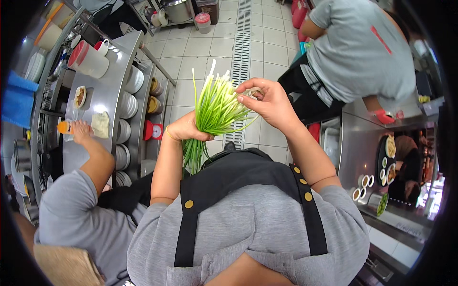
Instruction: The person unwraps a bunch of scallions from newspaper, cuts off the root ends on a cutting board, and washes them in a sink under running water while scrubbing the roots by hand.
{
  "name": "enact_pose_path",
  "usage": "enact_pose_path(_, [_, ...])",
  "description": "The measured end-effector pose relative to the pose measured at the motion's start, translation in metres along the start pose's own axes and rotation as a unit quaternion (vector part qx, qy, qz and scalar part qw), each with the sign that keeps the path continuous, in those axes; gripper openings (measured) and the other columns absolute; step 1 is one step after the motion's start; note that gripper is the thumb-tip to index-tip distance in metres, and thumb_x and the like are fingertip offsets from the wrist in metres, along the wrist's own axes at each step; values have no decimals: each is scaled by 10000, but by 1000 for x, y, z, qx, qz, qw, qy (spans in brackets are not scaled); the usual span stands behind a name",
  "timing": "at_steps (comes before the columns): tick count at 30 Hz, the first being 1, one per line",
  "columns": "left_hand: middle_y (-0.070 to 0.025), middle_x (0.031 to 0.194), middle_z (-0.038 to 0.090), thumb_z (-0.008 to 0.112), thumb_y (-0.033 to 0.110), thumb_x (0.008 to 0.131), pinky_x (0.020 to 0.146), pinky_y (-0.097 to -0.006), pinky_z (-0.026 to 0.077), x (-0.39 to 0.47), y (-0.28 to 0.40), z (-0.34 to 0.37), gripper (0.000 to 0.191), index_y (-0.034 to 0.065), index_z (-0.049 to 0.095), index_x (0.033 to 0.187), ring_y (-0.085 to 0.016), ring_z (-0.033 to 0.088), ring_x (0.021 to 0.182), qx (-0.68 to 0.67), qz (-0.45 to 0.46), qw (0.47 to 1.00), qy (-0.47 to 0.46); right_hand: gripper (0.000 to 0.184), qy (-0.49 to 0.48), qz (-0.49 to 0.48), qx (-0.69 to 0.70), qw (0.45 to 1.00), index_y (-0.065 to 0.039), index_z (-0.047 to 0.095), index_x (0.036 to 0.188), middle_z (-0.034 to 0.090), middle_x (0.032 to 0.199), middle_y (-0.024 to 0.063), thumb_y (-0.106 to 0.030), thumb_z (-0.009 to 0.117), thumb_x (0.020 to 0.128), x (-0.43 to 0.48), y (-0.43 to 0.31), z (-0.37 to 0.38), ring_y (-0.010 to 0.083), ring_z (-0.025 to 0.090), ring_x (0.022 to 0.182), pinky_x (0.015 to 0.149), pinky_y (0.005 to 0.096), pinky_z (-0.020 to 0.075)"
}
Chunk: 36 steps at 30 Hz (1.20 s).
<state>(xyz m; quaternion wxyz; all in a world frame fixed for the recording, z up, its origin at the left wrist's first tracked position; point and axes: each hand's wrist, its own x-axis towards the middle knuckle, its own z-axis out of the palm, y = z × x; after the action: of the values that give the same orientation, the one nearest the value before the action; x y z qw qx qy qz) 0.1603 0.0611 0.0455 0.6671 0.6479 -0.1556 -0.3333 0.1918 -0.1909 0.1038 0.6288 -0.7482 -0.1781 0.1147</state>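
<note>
A bunch of green spring onions (220, 107) is gripped around its middle by my left hand (186, 127). The white ends fan upward, away from my body, while the dark green leaves hang below the fist toward my apron. My right hand (272, 102) is beside the white ends, its thumb and forefinger close to the stalks. A pale, limp strip (256, 91) shows among its bent fingers; part of it is hidden by them. One thin green leaf sticks out sideways under the right hand.
Left, a co-worker's arm (98, 153) reaches over a steel counter (89, 150) to an orange-capped bottle (65, 127). Stacked plates (128, 105) fill the shelf below. Another person (357, 53) bends at the right-hand counter (354, 150). A drain grate (241, 46) crosses the tiled floor.
</note>
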Motion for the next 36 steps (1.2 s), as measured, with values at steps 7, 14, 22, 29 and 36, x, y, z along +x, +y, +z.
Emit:
enact_pose_path(7, [-27, 938, 642, 693, -49, 639, 722, -274, 507, 79, 25, -116, 508, 8, 599, 1136, -103, 577, 848, 60, 10, 998, -2, 263, -10, 24, -82, 996, -4, 653, 979, 680, 889, 96, -135, 721, 761, 152, 24, -30, 179, 654, 858, 860, 323, 521])
enact_pose_path(14, [-53, 798, 647, 743, -20, 592, 646, -291, 504, 178, 46, -236, 457, 6, 631, 1034, -129, 602, 746, -1, -9, 1000, 13, 194, -98, 74, 71, 990, -15, 633, 983, 473, 666, -81, -18, 677, 795, 319, 53, -64, 6, 404, 588, 563, 176, 366])
enact_pose_path(22, [-64, 806, 634, 735, -21, 588, 612, -288, 491, 273, 58, -374, 459, 6, 619, 1032, -157, 598, 694, -63, 16, 997, 44, 202, -156, 50, 27, 986, 2, 650, 1016, 539, 703, -51, -22, 696, 821, 509, 57, -94, 5, 445, 633, 578, 175, 385])
enact_pose_path(29, [-77, 827, 629, 753, 4, 593, 609, -296, 481, 353, 68, -491, 499, 9, 614, 1073, -168, 592, 704, -150, 23, 988, 30, 152, -121, 44, -53, 990, 13, 657, 948, 663, 823, 9, -135, 638, 919, 667, 81, -100, 33, 552, 712, 627, 211, 452])
enact_pose_path(36, [-87, 834, 633, 773, 12, 597, 621, -305, 489, 429, 93, -641, 521, -2, 609, 1091, -178, 597, 713, -183, 30, 983, 16, 175, -87, 38, 104, 990, 7, 633, 917, 637, 800, -10, -164, 603, 939, 836, 124, -109, 43, 538, 740, 674, 237, 443])
